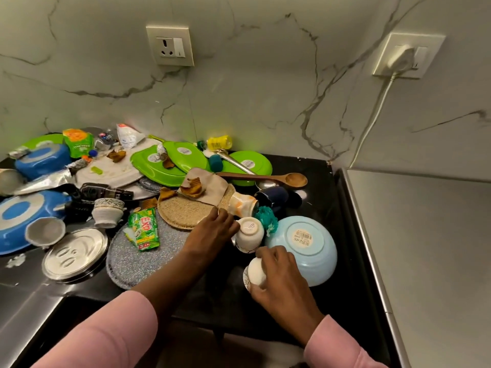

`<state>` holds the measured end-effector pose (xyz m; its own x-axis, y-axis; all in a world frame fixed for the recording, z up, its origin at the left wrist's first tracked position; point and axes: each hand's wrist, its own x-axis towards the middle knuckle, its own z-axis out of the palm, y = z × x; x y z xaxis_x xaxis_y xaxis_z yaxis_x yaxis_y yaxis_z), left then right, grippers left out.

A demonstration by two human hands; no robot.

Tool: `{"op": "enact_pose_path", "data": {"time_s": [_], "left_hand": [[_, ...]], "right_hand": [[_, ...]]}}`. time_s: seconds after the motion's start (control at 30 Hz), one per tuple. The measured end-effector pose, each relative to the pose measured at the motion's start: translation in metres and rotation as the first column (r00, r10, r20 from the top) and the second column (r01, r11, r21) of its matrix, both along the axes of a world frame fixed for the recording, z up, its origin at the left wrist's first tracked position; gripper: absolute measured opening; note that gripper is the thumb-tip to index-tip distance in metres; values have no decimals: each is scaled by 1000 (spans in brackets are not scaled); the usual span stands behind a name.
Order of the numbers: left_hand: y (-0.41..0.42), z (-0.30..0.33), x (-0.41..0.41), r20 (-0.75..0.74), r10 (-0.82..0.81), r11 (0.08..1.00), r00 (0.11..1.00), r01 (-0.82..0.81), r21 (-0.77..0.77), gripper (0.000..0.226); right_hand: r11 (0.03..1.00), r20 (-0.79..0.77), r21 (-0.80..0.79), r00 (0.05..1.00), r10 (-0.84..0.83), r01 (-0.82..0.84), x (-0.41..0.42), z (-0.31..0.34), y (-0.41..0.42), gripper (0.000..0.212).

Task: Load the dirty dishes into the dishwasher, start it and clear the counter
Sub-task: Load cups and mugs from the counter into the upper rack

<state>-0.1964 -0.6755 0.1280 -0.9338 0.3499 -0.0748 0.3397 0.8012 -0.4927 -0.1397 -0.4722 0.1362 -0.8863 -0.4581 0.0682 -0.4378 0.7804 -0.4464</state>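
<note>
On the black counter (313, 179), the right hand (281, 282) curls round a small white cup (256, 273) lying tipped just beside the upturned pale blue bowl (305, 248). The left hand (212, 229) reaches to a second white cup (249, 233), fingers seemingly pinching its far side, though the grip is hidden. Green plates (170, 163), a wooden spoon (268, 178) and a steel plate (75, 256) lie scattered behind and to the left.

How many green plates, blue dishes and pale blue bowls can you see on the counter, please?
Green plates: 4
Blue dishes: 2
Pale blue bowl: 1
Total: 7
</note>
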Motion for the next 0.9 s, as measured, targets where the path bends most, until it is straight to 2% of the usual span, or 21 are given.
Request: {"op": "enact_pose_path", "data": {"time_s": [0.1,0.17,0.3,0.47,0.6,0.73,0.8,0.9], "left_hand": [[10,-4,-6,27,115,991,993,-113,-68,42],[10,2,-7,16,213,977,977,-213,-26,47],[3,33,9,58,387,907,920,-391,158,58],[0,87,61,73,401,762,913,-377,527,73],[30,114,122,150,267,619,952,-289,730,73],[79,102,198,243,-44,465,969,-196,863,75],[115,86,236,245,-250,432,937,-119,894,77],[169,52,272,223,-481,348,848,-49,936,62]], "right_hand": [[995,52,-94,998,-33,37,-3,10,11,51],[989,83,-136,995,-53,64,-3,15,20,50],[971,109,-212,990,-89,111,10,20,46,57],[927,139,-293,970,-202,235,62,28,80,59],[890,154,-290,935,-320,352,136,28,104,60],[807,307,-290,848,-431,515,226,13,128,55],[733,386,-287,774,-501,617,276,-1,151,54],[581,502,-271,628,-595,767,336,-25,196,46]]}}
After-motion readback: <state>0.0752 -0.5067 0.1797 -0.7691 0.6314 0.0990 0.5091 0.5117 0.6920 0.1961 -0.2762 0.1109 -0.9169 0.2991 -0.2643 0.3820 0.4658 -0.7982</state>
